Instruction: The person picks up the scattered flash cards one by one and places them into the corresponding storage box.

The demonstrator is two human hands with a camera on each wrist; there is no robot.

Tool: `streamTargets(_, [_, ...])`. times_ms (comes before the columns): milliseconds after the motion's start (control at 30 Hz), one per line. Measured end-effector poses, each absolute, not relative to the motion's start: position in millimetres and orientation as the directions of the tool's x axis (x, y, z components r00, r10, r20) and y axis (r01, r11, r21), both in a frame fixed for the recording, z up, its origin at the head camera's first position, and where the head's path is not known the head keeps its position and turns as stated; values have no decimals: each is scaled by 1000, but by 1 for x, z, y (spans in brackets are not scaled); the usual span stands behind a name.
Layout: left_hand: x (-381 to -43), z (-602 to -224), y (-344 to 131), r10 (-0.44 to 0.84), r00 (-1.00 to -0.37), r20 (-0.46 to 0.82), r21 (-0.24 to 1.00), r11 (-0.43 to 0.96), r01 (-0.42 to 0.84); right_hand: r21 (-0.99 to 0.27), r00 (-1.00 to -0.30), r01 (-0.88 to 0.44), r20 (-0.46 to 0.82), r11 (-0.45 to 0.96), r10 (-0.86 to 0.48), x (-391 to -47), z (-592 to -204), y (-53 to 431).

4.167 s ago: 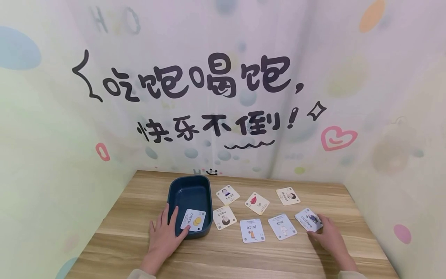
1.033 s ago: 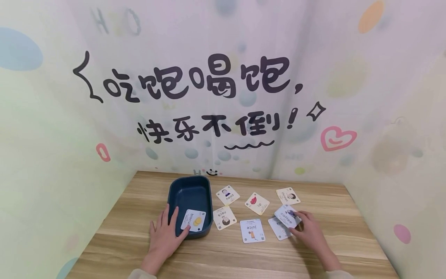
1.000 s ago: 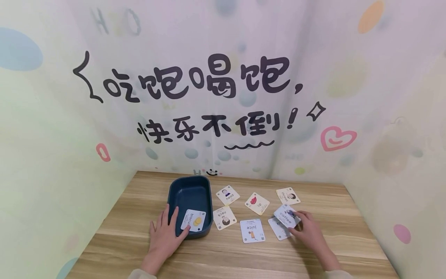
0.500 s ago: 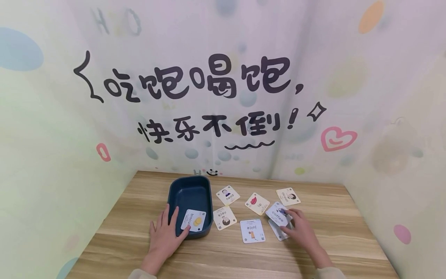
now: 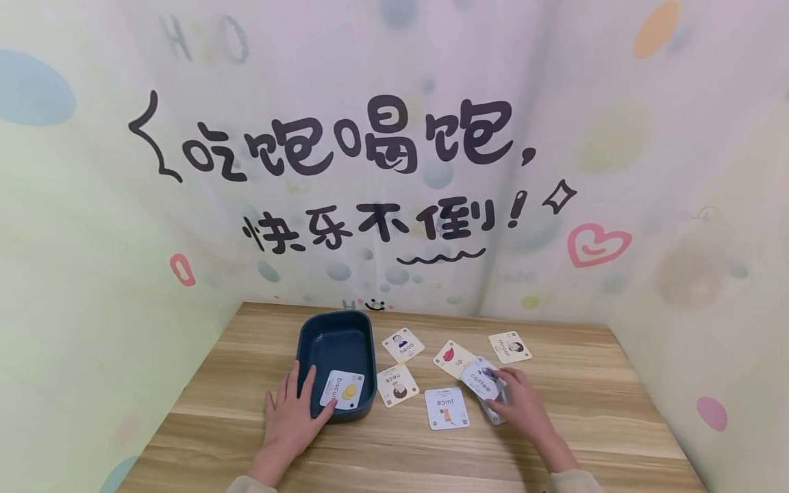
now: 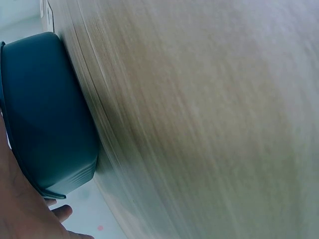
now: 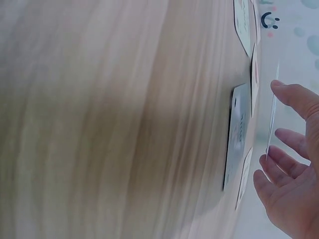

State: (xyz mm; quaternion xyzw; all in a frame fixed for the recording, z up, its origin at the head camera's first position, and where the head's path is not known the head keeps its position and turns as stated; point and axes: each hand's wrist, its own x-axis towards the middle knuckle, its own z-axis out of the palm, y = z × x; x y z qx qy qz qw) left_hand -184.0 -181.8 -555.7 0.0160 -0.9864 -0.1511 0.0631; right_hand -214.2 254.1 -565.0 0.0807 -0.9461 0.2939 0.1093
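Note:
My right hand (image 5: 522, 405) pinches a pale-blue coffee card (image 5: 478, 381) by its right side. The right wrist view shows this held card (image 7: 273, 112) edge-on, raised off the table above the milk card (image 7: 236, 137). From the head view, it hides most of the milk card (image 5: 496, 412) and overlaps a corner of the lip card (image 5: 453, 358). My left hand (image 5: 288, 414) rests with spread fingers on the near left rim of a dark blue box (image 5: 372, 356). Inside that box lies a biscuit card (image 5: 346, 390), its lower edge close to my left thumb.
A juice card (image 5: 446, 409) lies left of the milk card. Cream cards for neck (image 5: 397, 385), head (image 5: 403, 344) and throat (image 5: 509, 347) lie face up on the wooden table (image 5: 382, 465). Printed cloth walls (image 5: 394, 281) stand at the back and both sides.
My right hand has picked the coffee card up off the table and carried it left, over the milk card toward the lip card. My left hand and the box stay put.

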Motion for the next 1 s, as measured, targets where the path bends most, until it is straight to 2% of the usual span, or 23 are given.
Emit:
streamTargets(233, [-184, -556, -182, -51, -993, 106, 311, 950, -16, -528, -959, -234, 263, 816, -105, -215, -563, 245])
streamTargets(633, [-183, -556, -182, -51, -993, 110, 307, 951, -15, -580, -980, -182, 176, 794, -96, -213, -562, 235])
streamTargets(1000, [-184, -555, -182, -52, -993, 102, 311, 950, -18, -577, -975, -205, 192, 791, -112, -213, -562, 227])
